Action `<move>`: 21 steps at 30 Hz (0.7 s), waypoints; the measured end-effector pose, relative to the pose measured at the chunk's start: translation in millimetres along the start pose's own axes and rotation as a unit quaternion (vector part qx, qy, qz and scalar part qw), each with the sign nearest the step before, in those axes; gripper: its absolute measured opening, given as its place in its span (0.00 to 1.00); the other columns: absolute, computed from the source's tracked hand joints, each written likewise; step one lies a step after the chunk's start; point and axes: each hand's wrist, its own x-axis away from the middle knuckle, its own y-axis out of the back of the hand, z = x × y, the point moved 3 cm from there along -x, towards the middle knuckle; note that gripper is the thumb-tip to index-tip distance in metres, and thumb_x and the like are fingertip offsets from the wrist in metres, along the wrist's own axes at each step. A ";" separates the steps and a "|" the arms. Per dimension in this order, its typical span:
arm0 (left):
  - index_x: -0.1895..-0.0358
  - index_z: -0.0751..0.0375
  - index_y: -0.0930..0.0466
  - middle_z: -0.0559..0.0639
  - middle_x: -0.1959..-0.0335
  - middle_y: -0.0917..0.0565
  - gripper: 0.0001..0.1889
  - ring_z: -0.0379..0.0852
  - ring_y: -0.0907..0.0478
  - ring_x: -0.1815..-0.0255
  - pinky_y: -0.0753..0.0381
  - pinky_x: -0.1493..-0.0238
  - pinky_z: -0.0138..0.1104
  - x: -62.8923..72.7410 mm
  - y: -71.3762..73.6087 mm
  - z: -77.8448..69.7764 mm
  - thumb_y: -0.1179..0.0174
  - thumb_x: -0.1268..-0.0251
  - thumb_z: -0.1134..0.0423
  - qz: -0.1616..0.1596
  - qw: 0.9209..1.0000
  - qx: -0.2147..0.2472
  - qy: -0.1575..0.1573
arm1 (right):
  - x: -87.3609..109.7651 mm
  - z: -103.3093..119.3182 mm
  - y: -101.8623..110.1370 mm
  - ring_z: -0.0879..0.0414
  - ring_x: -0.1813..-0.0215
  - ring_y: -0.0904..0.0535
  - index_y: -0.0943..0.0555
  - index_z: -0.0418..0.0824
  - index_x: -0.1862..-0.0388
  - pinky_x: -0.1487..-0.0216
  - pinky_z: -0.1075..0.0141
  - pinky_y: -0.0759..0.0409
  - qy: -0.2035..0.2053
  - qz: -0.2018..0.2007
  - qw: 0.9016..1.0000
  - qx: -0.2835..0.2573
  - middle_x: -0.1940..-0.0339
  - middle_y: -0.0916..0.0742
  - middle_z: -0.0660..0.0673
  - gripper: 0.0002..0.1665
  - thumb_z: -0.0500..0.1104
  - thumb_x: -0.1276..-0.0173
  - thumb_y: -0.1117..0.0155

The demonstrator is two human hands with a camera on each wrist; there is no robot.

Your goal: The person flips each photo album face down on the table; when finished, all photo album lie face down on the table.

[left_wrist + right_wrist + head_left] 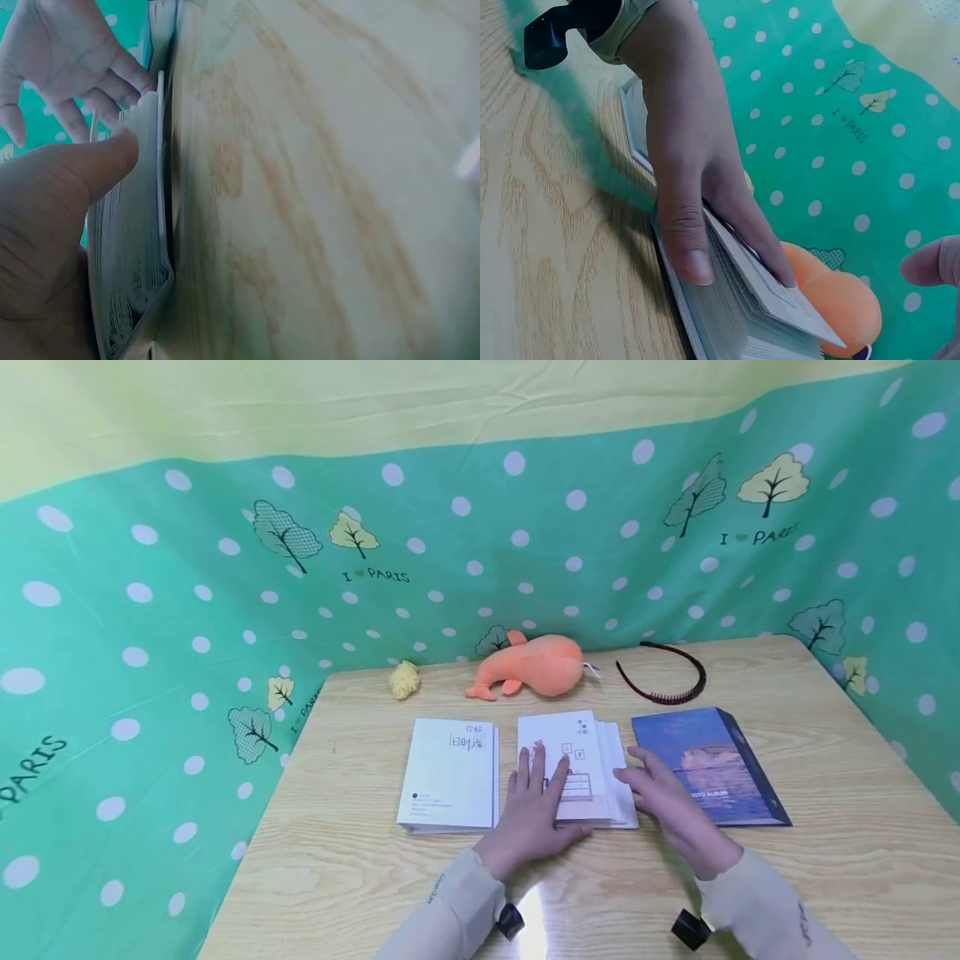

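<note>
One album (588,785) lies on the bench (315,868) between a white album (442,777) and a blue album (697,752). The left grip (534,814) spreads over its cover; the right grip (667,802) is wide at its right edge, contact unclear. Probably it is being steadied for turning; next likely calls for catching the cover's right side.

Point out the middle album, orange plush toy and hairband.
Middle album (585,785): head view, on the front cover.
Orange plush toy (545,666): head view, on the body.
Hairband (678,698): head view, on the toothed front part.
</note>
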 end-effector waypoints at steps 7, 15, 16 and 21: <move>0.20 0.48 0.60 0.62 0.21 0.68 0.55 0.62 0.74 0.23 0.56 0.27 0.57 0.5 1.3 0.1 0.44 0.45 0.27 -0.008 1.000 0.007 -0.009 | 4.1 4.9 1.7 0.32 0.29 0.40 0.60 0.36 0.21 0.32 0.44 0.36 0.003 -0.006 1.000 0.004 0.23 0.52 0.27 0.49 0.50 0.27 0.44; 0.20 0.50 0.60 0.64 0.22 0.68 0.58 0.64 0.73 0.23 0.62 0.29 0.63 -1.3 -0.4 -4.2 0.48 0.48 0.22 -0.010 1.000 0.010 0.008 | 5.6 5.6 -7.2 0.34 0.28 0.40 0.62 0.37 0.21 0.31 0.43 0.40 0.035 0.011 0.999 0.030 0.25 0.44 0.25 0.48 0.47 0.25 0.45; 0.20 0.51 0.60 0.64 0.22 0.68 0.59 0.64 0.73 0.23 0.62 0.29 0.63 -2.1 -0.9 -5.6 0.50 0.49 0.21 -0.010 1.000 0.012 0.014 | 6.2 5.7 -9.3 0.35 0.28 0.40 0.62 0.37 0.21 0.30 0.45 0.40 0.045 0.011 0.998 0.031 0.26 0.41 0.25 0.47 0.46 0.25 0.45; 0.21 0.55 0.61 0.67 0.22 0.68 0.63 0.65 0.72 0.23 0.62 0.29 0.63 -6.9 2.4 -14.5 0.58 0.53 0.15 -0.017 0.997 0.058 0.045 | 12.0 10.1 -16.2 0.38 0.34 0.29 0.65 0.41 0.20 0.33 0.49 0.33 0.088 0.002 0.996 0.019 0.29 0.34 0.26 0.49 0.42 0.25 0.45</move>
